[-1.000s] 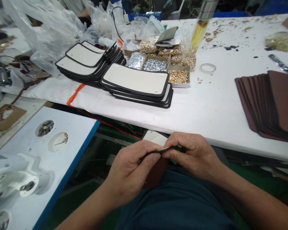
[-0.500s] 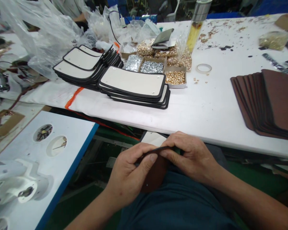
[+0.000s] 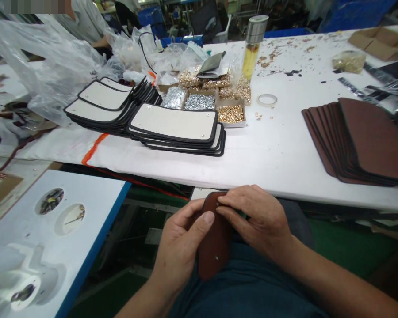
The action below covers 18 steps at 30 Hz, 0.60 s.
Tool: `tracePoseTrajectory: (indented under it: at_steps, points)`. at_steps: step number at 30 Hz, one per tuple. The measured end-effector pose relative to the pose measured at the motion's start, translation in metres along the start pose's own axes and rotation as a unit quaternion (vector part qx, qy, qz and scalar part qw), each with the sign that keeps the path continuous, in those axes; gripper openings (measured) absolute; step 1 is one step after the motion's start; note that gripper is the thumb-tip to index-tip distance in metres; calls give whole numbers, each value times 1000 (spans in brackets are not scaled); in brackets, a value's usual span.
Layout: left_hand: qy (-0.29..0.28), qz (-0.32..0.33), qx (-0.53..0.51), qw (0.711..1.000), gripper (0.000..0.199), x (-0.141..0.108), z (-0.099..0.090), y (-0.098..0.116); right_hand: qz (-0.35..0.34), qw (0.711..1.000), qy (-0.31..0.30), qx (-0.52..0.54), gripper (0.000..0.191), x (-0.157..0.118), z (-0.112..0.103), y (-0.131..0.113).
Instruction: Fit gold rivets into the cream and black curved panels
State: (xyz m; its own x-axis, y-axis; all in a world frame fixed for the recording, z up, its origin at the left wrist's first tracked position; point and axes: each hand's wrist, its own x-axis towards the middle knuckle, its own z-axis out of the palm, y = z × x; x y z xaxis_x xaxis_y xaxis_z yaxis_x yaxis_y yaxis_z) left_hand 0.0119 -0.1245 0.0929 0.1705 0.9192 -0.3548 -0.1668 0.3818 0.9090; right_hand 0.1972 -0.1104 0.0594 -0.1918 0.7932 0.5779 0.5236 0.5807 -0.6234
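Observation:
Over my lap I hold a brown leather-like panel with rounded corners, its brown face turned towards me. My left hand grips its left edge, thumb on the face and fingers behind. At the panel's upper part, my right hand pinches thumb and forefinger around a small shiny metal piece; its exact kind is too small to tell. Lower on the panel shows a bright metal dot. Just beyond my hands, a pale surface shows partly at the table edge.
White-faced, black-edged panels lie stacked on the white table. Behind are boxes of gold eyelets and silver rings, and a bottle. Brown panels fan out at right. A white machine stands at left.
The brown panel has turned from edge-on to face me. My right fingers have shifted from its top edge onto its face, at the metal piece. The view has shifted slightly.

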Motion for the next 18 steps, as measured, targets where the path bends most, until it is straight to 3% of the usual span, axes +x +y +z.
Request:
tracePoseTrajectory:
  at_steps: [3, 9, 14, 18]
  points:
    - [-10, 54, 50, 997, 32, 0, 2, -3, 27, 999, -6, 27, 13, -2, -1, -1]
    - [57, 97, 111, 987, 25, -2, 1, -11, 57, 995, 11, 76, 19, -4, 1, 1]
    - [133, 69, 118, 982, 27, -5, 3, -14, 33, 997, 16, 72, 15, -4, 5, 2]
    - [137, 54, 86, 985, 26, -5, 10, -13, 52, 995, 0, 83, 11, -2, 1, 0]
